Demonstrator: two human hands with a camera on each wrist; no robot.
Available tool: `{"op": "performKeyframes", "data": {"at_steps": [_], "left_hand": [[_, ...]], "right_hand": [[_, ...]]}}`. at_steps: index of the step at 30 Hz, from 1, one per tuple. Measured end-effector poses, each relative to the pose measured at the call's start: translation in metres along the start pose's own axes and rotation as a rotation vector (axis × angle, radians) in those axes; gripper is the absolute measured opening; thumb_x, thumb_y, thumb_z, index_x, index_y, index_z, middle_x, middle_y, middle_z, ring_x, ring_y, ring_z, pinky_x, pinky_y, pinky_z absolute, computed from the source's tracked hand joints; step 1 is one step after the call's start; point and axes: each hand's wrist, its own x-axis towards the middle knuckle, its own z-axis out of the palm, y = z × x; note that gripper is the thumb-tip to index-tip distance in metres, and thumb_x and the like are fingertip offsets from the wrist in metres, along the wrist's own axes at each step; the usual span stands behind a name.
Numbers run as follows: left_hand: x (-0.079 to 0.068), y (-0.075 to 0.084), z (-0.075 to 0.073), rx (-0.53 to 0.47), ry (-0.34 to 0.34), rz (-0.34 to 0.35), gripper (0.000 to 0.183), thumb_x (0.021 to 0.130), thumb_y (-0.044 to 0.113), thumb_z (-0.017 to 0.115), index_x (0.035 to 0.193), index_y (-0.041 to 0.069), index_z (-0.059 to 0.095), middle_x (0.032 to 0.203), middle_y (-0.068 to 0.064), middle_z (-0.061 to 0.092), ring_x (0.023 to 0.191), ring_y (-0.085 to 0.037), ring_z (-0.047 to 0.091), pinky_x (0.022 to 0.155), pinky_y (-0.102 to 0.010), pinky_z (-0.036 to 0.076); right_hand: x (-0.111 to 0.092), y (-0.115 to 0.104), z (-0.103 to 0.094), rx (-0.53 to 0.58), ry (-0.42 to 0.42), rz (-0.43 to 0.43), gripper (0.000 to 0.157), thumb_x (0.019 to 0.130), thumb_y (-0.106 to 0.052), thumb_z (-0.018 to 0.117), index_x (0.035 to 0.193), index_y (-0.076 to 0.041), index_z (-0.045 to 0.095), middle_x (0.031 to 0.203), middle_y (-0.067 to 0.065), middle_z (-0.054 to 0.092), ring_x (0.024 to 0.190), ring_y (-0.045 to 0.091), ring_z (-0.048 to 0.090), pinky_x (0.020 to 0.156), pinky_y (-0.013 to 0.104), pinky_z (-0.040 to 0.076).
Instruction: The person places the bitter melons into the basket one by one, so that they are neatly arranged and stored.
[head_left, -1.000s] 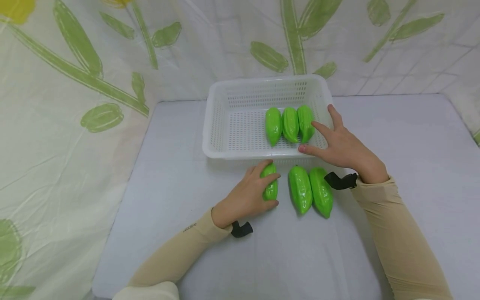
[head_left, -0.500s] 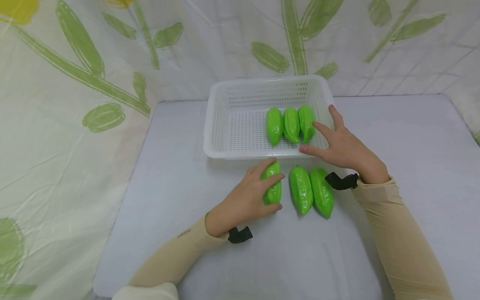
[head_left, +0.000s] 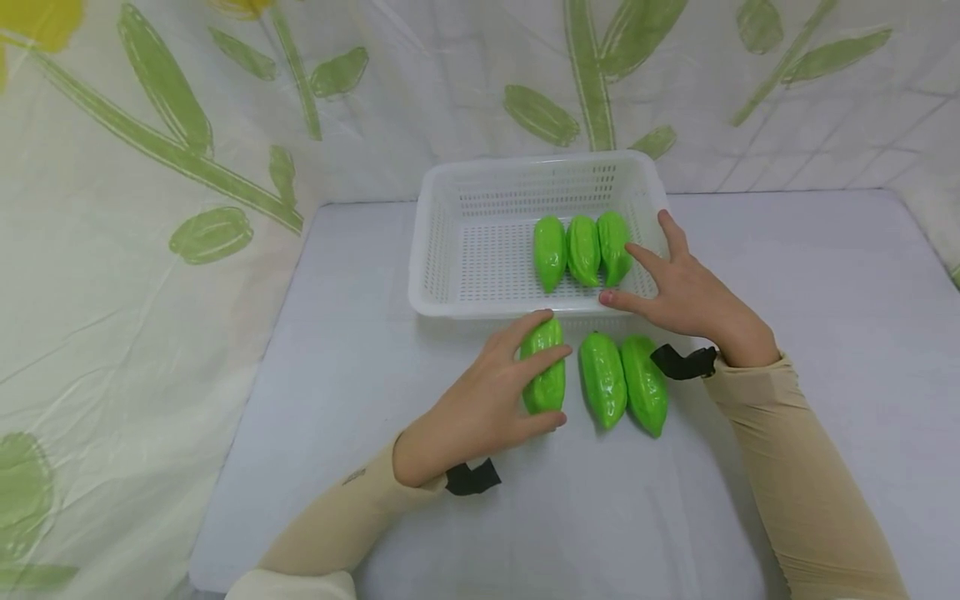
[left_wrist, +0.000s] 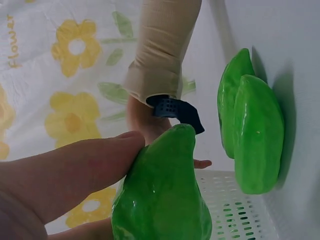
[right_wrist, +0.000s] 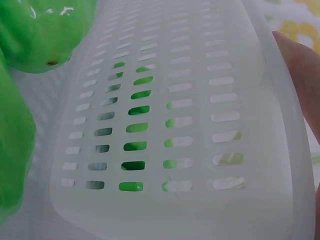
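My left hand (head_left: 476,412) holds a glossy green ridged fruit (head_left: 546,371) between thumb and fingers, just in front of the white plastic basket (head_left: 487,309). Its tapered tip points up beside the thumb in the left wrist view. My right hand (head_left: 693,296) is at the basket's right end with its fingers spread, the thumb at the front rim. Three similar green fruits (head_left: 582,250) lie side by side inside the basket's right half. In the right wrist view, green fruits (right_wrist: 42,35) show beyond the perforated basket wall (right_wrist: 192,115).
Two more green fruits (head_left: 602,379) lie on the white-covered table (head_left: 337,333), right of my left hand. A white curtain (head_left: 420,100) printed with flowers and leaves hangs along the table's back and left. Black straps (head_left: 682,362) sit at both wrists.
My left hand has shifted slightly towards the basket with the green fruit, more of which now shows. The right hand and the other fruits have stayed in place.
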Motion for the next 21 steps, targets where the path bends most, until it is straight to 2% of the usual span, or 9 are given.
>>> {"op": "performKeyframes", "data": {"at_steps": [6, 9, 15, 21], "left_hand": [[0.0, 0.001, -0.01, -0.009, 0.032, 0.036, 0.072, 0.084, 0.034, 0.089, 0.146, 0.011, 0.06, 0.168, -0.013, 0.028, 0.152, -0.033, 0.036, 0.122, -0.043, 0.038], [0.003, 0.0, -0.017, -0.012, 0.052, 0.025, 0.071, 0.084, 0.033, 0.089, 0.146, 0.012, 0.06, 0.168, -0.011, 0.027, 0.152, -0.03, 0.035, 0.121, -0.041, 0.04], [0.01, -0.002, -0.032, -0.026, 0.088, 0.01, 0.07, 0.085, 0.032, 0.088, 0.146, 0.014, 0.06, 0.167, -0.011, 0.028, 0.152, -0.032, 0.035, 0.121, -0.046, 0.039], [0.018, -0.008, -0.041, -0.035, 0.096, 0.005, 0.071, 0.086, 0.032, 0.087, 0.148, 0.012, 0.059, 0.167, -0.011, 0.027, 0.153, -0.031, 0.033, 0.123, -0.046, 0.037]], "right_hand": [[0.0, 0.0, 0.0, 0.002, 0.0, -0.001, 0.107, 0.092, -0.078, 0.055, 0.166, -0.006, 0.025, 0.17, 0.008, -0.032, 0.143, 0.062, 0.035, 0.111, 0.075, 0.034], [0.0, 0.0, 0.0, 0.005, 0.0, 0.002, 0.107, 0.092, -0.078, 0.054, 0.166, -0.006, 0.025, 0.17, 0.008, -0.032, 0.143, 0.062, 0.035, 0.111, 0.075, 0.034], [0.0, 0.0, 0.001, 0.008, 0.003, 0.003, 0.108, 0.092, -0.078, 0.054, 0.165, -0.005, 0.025, 0.169, 0.008, -0.032, 0.142, 0.062, 0.036, 0.112, 0.074, 0.034], [0.0, 0.0, 0.0, 0.008, 0.003, -0.001, 0.107, 0.092, -0.078, 0.054, 0.165, -0.004, 0.026, 0.169, 0.009, -0.032, 0.142, 0.062, 0.037, 0.111, 0.074, 0.035]]}}
